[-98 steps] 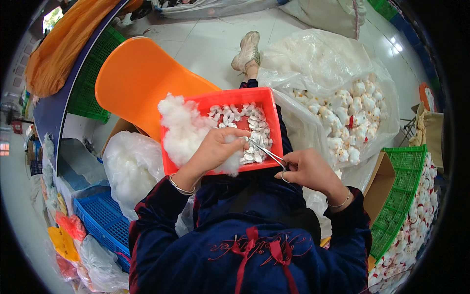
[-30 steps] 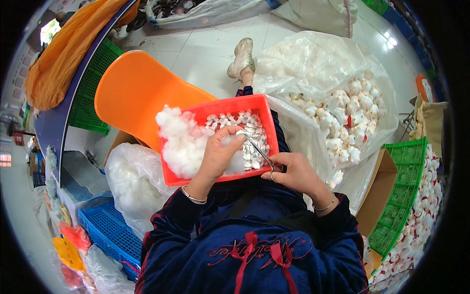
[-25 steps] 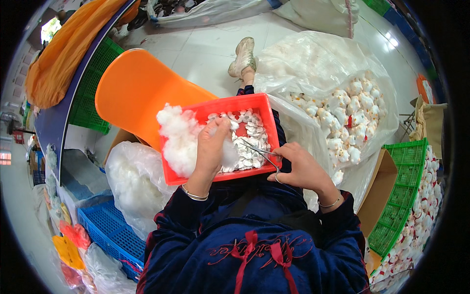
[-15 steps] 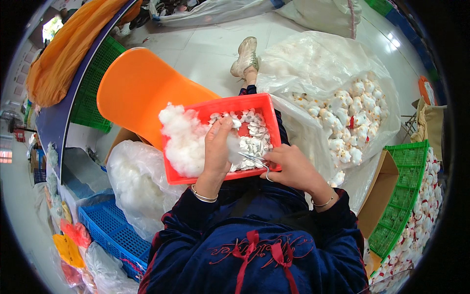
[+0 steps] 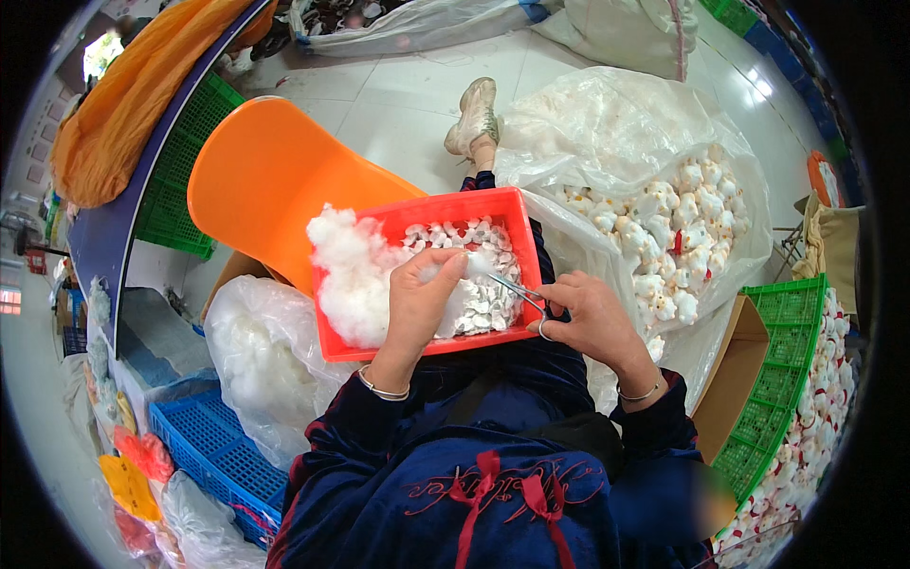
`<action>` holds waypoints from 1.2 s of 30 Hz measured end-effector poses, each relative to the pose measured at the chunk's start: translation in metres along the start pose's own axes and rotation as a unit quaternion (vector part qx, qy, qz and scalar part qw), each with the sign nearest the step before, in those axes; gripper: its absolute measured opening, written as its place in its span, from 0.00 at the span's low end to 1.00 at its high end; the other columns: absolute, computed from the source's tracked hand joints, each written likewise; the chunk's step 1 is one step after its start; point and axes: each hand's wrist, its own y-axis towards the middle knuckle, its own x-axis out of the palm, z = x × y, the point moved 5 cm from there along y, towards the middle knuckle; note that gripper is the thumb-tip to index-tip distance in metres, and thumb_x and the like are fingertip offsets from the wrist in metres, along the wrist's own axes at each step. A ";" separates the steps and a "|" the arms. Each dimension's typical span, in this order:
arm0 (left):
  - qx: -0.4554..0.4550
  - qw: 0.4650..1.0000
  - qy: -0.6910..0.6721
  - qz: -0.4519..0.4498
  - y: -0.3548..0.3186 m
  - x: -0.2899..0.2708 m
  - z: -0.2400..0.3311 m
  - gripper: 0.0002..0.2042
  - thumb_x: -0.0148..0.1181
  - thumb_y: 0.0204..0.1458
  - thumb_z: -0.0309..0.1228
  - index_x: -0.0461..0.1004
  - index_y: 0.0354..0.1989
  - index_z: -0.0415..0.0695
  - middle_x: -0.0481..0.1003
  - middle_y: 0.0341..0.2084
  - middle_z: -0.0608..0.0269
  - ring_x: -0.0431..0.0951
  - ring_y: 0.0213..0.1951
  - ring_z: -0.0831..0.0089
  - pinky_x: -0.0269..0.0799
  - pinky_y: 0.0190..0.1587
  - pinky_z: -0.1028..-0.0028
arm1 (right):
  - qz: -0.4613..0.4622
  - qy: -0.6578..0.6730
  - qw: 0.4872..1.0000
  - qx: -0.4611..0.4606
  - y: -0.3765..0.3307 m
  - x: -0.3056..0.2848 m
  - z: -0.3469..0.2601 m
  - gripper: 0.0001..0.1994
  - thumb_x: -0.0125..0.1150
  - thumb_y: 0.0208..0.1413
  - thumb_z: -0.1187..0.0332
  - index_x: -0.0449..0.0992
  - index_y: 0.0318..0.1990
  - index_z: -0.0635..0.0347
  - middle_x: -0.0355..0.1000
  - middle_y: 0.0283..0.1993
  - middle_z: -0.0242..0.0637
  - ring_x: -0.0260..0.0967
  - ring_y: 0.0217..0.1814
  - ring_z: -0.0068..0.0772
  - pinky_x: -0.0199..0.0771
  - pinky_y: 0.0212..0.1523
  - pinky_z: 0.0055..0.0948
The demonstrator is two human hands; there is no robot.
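A red plastic tray (image 5: 431,353) rests on my lap, with a heap of fluffy white stuffing (image 5: 353,275) on its left and many small white fabric pieces (image 5: 488,308) on its right. Above the tray my left hand (image 5: 417,299) pinches a small white piece (image 5: 481,263) between thumb and fingertips. My right hand (image 5: 592,321) grips slim metal forceps (image 5: 517,287) by their ring handles, one ring around the thumb. Their tips point left and meet the white piece; whether they hold it or sit inside it is hidden.
A clear plastic bag (image 5: 607,123) of stuffed white figures (image 5: 682,223) lies open to the right. An orange chair (image 5: 275,171) stands ahead-left. Stuffing fills another bag (image 5: 261,351), beside a blue crate (image 5: 218,436). At right are a cardboard box (image 5: 735,365) and green crate (image 5: 787,332).
My left hand has turned, its fingers now pointing right. The forceps have risen and their tips have come to the white piece, while my right hand has moved slightly right.
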 end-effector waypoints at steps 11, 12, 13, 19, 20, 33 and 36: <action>0.001 0.998 0.050 -0.031 -0.002 -0.001 0.005 0.09 0.66 0.58 0.29 0.82 0.43 0.36 0.82 0.34 0.64 0.78 0.36 0.82 0.73 0.42 0.81 | -0.021 0.013 1.000 0.017 -0.004 0.001 -0.004 0.18 0.72 0.43 0.64 0.81 0.43 0.61 0.75 0.31 0.38 0.72 0.36 0.44 0.70 0.39 0.40; 0.004 0.998 0.045 -0.033 -0.002 -0.001 0.006 0.09 0.66 0.58 0.29 0.83 0.43 0.36 0.82 0.34 0.64 0.78 0.36 0.83 0.73 0.40 0.82 | -0.022 0.019 1.000 0.010 -0.003 0.001 -0.005 0.19 0.72 0.43 0.64 0.81 0.43 0.61 0.75 0.31 0.38 0.72 0.37 0.44 0.70 0.39 0.40; -0.022 0.998 0.029 -0.047 0.000 -0.003 0.003 0.09 0.66 0.58 0.29 0.83 0.43 0.36 0.82 0.34 0.64 0.78 0.36 0.83 0.73 0.41 0.82 | -0.023 0.024 0.999 0.002 -0.002 0.001 -0.005 0.19 0.73 0.43 0.64 0.81 0.44 0.60 0.75 0.31 0.38 0.72 0.37 0.44 0.70 0.39 0.40; -0.089 0.991 0.026 -0.092 0.005 -0.009 0.008 0.10 0.66 0.58 0.29 0.82 0.43 0.35 0.82 0.33 0.64 0.78 0.35 0.82 0.74 0.41 0.81 | -0.027 0.037 0.998 -0.042 -0.003 0.002 -0.001 0.21 0.74 0.45 0.61 0.81 0.46 0.59 0.75 0.32 0.36 0.71 0.39 0.42 0.68 0.41 0.38; -0.089 0.992 0.037 -0.085 0.005 -0.010 0.009 0.10 0.66 0.58 0.29 0.82 0.43 0.35 0.82 0.33 0.64 0.78 0.35 0.82 0.74 0.41 0.81 | -0.034 0.048 0.998 -0.035 -0.003 0.003 0.001 0.21 0.74 0.45 0.61 0.81 0.47 0.58 0.75 0.32 0.36 0.71 0.39 0.42 0.68 0.41 0.38; -0.072 0.995 -0.005 -0.073 0.004 -0.004 0.003 0.06 0.64 0.56 0.24 0.79 0.41 0.40 0.79 0.30 0.71 0.74 0.30 0.88 0.70 0.32 0.83 | -0.067 0.003 0.998 0.006 -0.007 -0.002 0.005 0.31 0.79 0.41 0.54 0.77 0.52 0.59 0.74 0.47 0.42 0.68 0.53 0.46 0.68 0.53 0.38; -0.061 0.995 0.033 -0.075 0.004 -0.005 0.006 0.05 0.64 0.56 0.24 0.79 0.40 0.39 0.78 0.30 0.73 0.73 0.29 0.89 0.69 0.31 0.84 | -0.084 0.084 0.993 -0.005 -0.007 -0.007 0.008 0.33 0.80 0.40 0.53 0.76 0.53 0.60 0.74 0.50 0.44 0.68 0.57 0.48 0.68 0.57 0.39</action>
